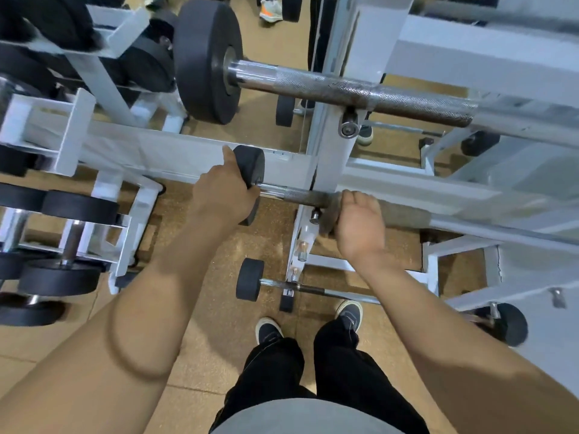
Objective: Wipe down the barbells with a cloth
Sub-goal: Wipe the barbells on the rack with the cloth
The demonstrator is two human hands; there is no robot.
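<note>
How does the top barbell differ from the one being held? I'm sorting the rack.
The top barbell carries a much bigger black plate than the held barbell. Nobody touches the top one; the left hand grips the held bar's plate end, and the right hand grips its shaft through a cloth. Both rest on white rack pegs and have knurled steel shafts.

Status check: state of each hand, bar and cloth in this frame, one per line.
Left hand: gripping the black end weight of the middle barbell.
Right hand: curled round a dark grey-brown cloth on the bar.
Middle chrome barbell: racked on the white steel rack, cloth wrapped round its knurled part.
Top chrome barbell with large black plate: racked, untouched.
Lowest small barbell: racked near the floor, untouched.
</note>
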